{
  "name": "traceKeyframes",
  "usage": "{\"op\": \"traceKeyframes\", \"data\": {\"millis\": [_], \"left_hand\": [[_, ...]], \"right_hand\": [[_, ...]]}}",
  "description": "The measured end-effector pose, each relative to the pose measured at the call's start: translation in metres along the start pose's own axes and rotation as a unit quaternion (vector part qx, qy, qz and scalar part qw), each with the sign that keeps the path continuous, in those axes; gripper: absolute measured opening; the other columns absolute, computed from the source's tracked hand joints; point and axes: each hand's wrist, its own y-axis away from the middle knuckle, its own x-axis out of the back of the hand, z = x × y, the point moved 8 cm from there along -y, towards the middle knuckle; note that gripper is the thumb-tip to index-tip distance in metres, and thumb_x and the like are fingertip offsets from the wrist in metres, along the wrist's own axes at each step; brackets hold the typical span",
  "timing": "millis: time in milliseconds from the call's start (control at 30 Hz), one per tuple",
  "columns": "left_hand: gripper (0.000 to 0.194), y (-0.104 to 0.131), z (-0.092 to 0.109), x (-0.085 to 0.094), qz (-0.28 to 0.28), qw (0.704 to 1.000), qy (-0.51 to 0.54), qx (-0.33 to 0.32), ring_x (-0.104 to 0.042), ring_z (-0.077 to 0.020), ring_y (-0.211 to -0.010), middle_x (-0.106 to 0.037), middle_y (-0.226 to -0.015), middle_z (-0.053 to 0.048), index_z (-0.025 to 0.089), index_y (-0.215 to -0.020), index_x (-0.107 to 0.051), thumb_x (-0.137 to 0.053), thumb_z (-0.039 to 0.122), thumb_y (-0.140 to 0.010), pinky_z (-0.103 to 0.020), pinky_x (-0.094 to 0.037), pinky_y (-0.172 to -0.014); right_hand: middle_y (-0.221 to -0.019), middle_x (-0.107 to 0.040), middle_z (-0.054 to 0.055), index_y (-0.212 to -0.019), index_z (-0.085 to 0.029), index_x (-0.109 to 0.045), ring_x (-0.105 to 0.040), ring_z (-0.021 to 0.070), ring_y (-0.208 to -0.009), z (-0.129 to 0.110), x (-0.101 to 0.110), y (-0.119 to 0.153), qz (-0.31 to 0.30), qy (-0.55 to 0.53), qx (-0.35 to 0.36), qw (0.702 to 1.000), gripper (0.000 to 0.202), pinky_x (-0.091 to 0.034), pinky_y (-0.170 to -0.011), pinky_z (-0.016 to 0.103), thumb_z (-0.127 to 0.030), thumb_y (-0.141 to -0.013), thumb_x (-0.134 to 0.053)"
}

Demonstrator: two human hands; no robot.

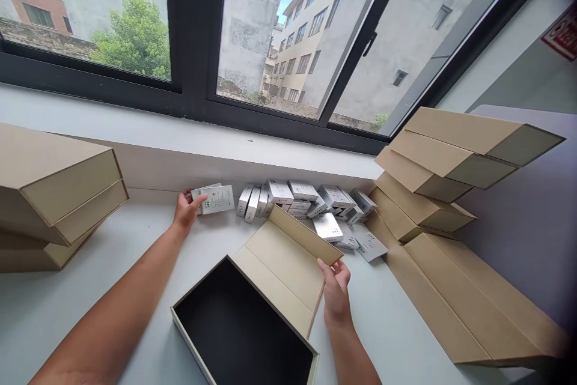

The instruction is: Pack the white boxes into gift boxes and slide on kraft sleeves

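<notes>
My left hand [187,211] is closed on small white-and-silver boxes [219,199] near the back of the table, left of the other small boxes. With fingers closed on its edge, my right hand [336,289] holds the raised flap of the large box's lid [288,259]. That large tan box [246,325] lies open in front of me, its black inside showing nothing in it. Just behind the lid, several small silver boxes [297,193] are piled and stacked along the wall.
Large tan boxes [67,187] are stacked at the left edge. More tan boxes [446,163] rise in a stack at the right, with others [473,295] lying nearer. Beyond the white table [148,307] are a sill [180,139] and windows.
</notes>
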Motion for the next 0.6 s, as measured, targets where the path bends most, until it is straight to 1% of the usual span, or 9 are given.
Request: {"op": "traceKeyframes", "data": {"millis": [100, 167, 267, 300, 367, 433, 467, 533, 600], "left_hand": [[0.061, 0.010, 0.009, 0.008, -0.021, 0.999, 0.044, 0.003, -0.070, -0.0244, -0.088, -0.067, -0.100, -0.010, 0.018, -0.117, -0.042, -0.067, 0.053, -0.073, -0.036, -0.056, -0.071], [0.063, 0.022, 0.029, 0.012, -0.037, 0.998, 0.056, -0.004, -0.069, -0.0232, -0.088, -0.067, -0.101, -0.009, 0.019, -0.117, -0.043, -0.071, 0.051, -0.071, -0.034, -0.055, -0.069], [0.078, 0.052, 0.087, 0.004, -0.127, 0.989, 0.024, -0.065, -0.068, -0.0205, -0.092, -0.068, -0.105, -0.005, 0.022, -0.123, -0.044, -0.086, 0.034, -0.059, -0.031, -0.056, -0.075], [0.081, 0.069, 0.115, -0.007, -0.197, 0.972, -0.027, -0.123, -0.067, -0.0195, -0.093, -0.067, -0.106, -0.004, 0.023, -0.127, -0.044, -0.087, 0.028, -0.059, -0.031, -0.056, -0.079], [0.073, 0.113, 0.170, -0.024, -0.269, 0.911, -0.140, -0.279, -0.065, -0.0168, -0.091, -0.066, -0.104, -0.003, 0.023, -0.129, -0.045, -0.082, 0.020, -0.066, -0.030, -0.055, -0.082], [0.065, 0.159, 0.208, -0.038, -0.296, 0.844, -0.215, -0.392, -0.065, -0.0169, -0.096, -0.067, -0.113, -0.005, 0.024, -0.129, -0.046, -0.075, 0.015, -0.071, -0.031, -0.055, -0.087], [0.061, 0.180, 0.220, -0.044, -0.295, 0.814, -0.240, -0.440, -0.065, -0.0176, -0.099, -0.067, -0.117, -0.006, 0.024, -0.128, -0.048, -0.072, 0.013, -0.074, -0.033, -0.054, -0.092], [0.050, 0.219, 0.230, -0.057, -0.302, 0.749, -0.279, -0.520, -0.064, -0.0195, -0.111, -0.068, -0.123, -0.007, 0.023, -0.125, -0.050, -0.066, 0.008, -0.080, -0.041, -0.049, -0.106], [0.041, 0.251, 0.223, -0.067, -0.330, 0.685, -0.296, -0.578, -0.061, -0.0195, -0.121, -0.070, -0.123, -0.006, 0.022, -0.120, -0.052, -0.059, 0.004, -0.085, -0.046, -0.040, -0.116]], "right_hand": [[-0.143, -0.047, 0.012, -0.129, -0.022, -0.035, -0.048, 0.0284, -0.137, 0.001, 0.002, 0.000, -0.005, 0.007, -0.003, 1.000, 0.076, -0.042, -0.115, 0.046, -0.058, -0.071, -0.069], [-0.143, -0.047, 0.013, -0.130, -0.022, -0.034, -0.048, 0.0287, -0.137, 0.000, 0.003, 0.000, -0.008, 0.012, -0.004, 1.000, 0.076, -0.042, -0.115, 0.047, -0.058, -0.071, -0.068], [-0.145, -0.045, 0.015, -0.131, -0.020, -0.035, -0.046, 0.0306, -0.139, -0.003, 0.003, 0.003, -0.009, 0.024, 0.002, 1.000, 0.076, -0.043, -0.114, 0.048, -0.060, -0.073, -0.065], [-0.148, -0.042, 0.016, -0.133, -0.019, -0.034, -0.041, 0.0324, -0.142, -0.005, 0.003, 0.005, -0.004, 0.030, 0.005, 1.000, 0.078, -0.041, -0.116, 0.050, -0.061, -0.075, -0.063], [-0.154, -0.033, 0.019, -0.139, -0.018, -0.032, -0.025, 0.0354, -0.151, -0.008, 0.004, 0.013, 0.014, 0.044, 0.014, 0.999, 0.082, -0.031, -0.120, 0.055, -0.063, -0.077, -0.062], [-0.160, -0.023, 0.018, -0.146, -0.018, -0.029, -0.009, 0.0340, -0.155, -0.018, 0.005, 0.026, 0.031, 0.058, 0.061, 0.996, 0.084, -0.020, -0.124, 0.057, -0.063, -0.082, -0.059], [-0.162, -0.020, 0.016, -0.149, -0.019, -0.026, -0.006, 0.0322, -0.156, -0.028, 0.004, 0.035, 0.031, 0.069, 0.112, 0.991, 0.082, -0.017, -0.125, 0.057, -0.062, -0.086, -0.055], [-0.164, -0.018, 0.014, -0.154, -0.020, -0.020, -0.008, 0.0302, -0.156, -0.055, -0.003, 0.057, 0.009, 0.102, 0.264, 0.959, 0.077, -0.017, -0.125, 0.057, -0.055, -0.093, -0.050], [-0.164, -0.019, 0.015, -0.157, -0.021, -0.016, -0.013, 0.0331, -0.155, -0.084, -0.013, 0.085, -0.029, 0.149, 0.422, 0.894, 0.082, -0.019, -0.123, 0.060, -0.050, -0.092, -0.057]]}}
